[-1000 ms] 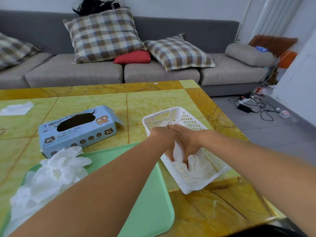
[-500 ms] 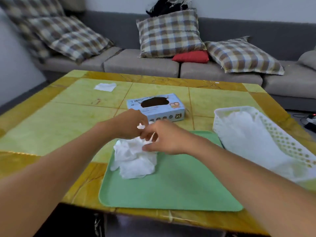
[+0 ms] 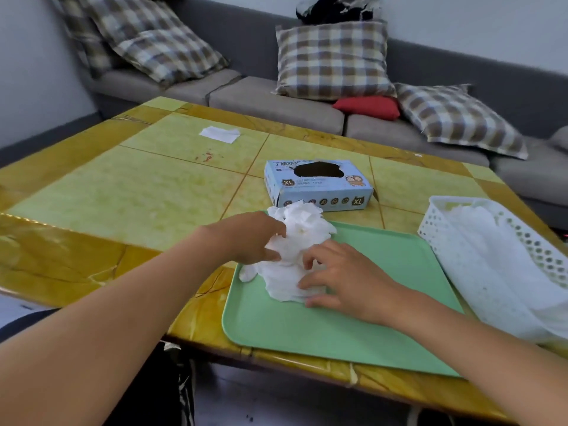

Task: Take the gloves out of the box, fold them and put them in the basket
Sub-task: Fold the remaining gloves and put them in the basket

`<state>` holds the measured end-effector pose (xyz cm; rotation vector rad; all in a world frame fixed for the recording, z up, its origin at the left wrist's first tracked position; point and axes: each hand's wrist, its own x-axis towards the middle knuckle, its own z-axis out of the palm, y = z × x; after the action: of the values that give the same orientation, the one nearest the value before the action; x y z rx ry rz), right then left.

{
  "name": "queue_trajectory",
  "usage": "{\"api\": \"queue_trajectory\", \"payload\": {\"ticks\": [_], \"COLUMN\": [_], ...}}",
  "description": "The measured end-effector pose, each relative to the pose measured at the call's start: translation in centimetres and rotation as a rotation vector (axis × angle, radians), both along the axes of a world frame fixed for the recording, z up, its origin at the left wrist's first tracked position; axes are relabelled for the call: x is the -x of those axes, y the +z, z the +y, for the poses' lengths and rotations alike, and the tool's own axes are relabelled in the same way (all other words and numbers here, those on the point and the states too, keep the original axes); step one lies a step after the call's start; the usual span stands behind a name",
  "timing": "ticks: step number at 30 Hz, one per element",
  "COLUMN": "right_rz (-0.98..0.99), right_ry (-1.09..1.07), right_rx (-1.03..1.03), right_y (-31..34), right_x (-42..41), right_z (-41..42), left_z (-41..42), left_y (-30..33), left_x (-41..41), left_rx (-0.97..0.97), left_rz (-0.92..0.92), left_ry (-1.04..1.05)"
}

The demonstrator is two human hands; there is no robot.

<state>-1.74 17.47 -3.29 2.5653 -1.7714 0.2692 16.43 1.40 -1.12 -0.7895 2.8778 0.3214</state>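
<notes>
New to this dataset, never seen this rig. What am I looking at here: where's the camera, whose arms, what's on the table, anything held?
There is no machine here. A person wears one wide-angle camera on the head, looking forward and down, so the two bare arms reaching in are the person's own.

On the yellow-green table lies a green tray. At the tray's far left corner sits a heap of white gloves. The left hand grips the heap from the left; the right hand presses on it, fingers curled into it. Behind the tray is the blue glove box, and to the right a white basket already holding gloves. A white scrap lies farther back.
</notes>
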Motion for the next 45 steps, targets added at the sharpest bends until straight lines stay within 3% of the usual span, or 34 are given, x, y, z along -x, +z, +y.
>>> {"api": "queue_trajectory", "payload": {"ticks": [15, 20, 22, 27, 30, 33, 37, 39, 43, 45], "right_rz": [-0.369, -0.514, -0.723, -1.574, -1.750, -1.753, -1.656, -1.505, -0.989, -0.859], "right_ry": [-0.238, -0.288, -0.343, -0.667, -0.696, -0.673, -0.601, -0.535, -0.387, -0.364], "right_rx": [-0.344, -0.463, -0.486, -0.553, -0.555, -0.557, -0.607, -0.681, -0.738, -0.739], "right_y": [1.5, 2.7, 2.5, 1.3, 0.7, 0.1, -0.1, 0.4, 1.6, 2.2], "right_x": [5.6, 7.0, 7.3, 6.7, 5.5, 4.5, 4.5, 5.1, 6.6, 7.3], "right_z": [7.1, 7.3, 7.3, 6.6, 6.0, 5.6, 5.7, 6.1, 7.0, 7.2], "left_z": [-0.9, -0.9, -0.5, 3.4, 7.1, 8.8, 8.0, 7.3, 6.7, 6.6], "left_y": [-1.3, -1.3, -1.5, 0.7, 1.4, -0.7, -2.0, -1.9, -1.9, -1.9], "left_x": [3.2, 3.2, 3.4, 4.2, 4.9, 5.5, 5.4, 5.3, 5.2, 5.2], "left_rx": [-0.045, -0.028, -0.010, -0.055, -0.240, -0.316, -0.313, -0.288, -0.219, -0.152], "left_rz": [0.099, 0.207, 0.316, 0.674, 0.703, 0.607, 0.518, 0.434, 0.339, 0.308], "left_ry": [0.003, -0.006, -0.013, -0.069, -0.008, 0.132, 0.054, 0.005, -0.048, -0.058]}}
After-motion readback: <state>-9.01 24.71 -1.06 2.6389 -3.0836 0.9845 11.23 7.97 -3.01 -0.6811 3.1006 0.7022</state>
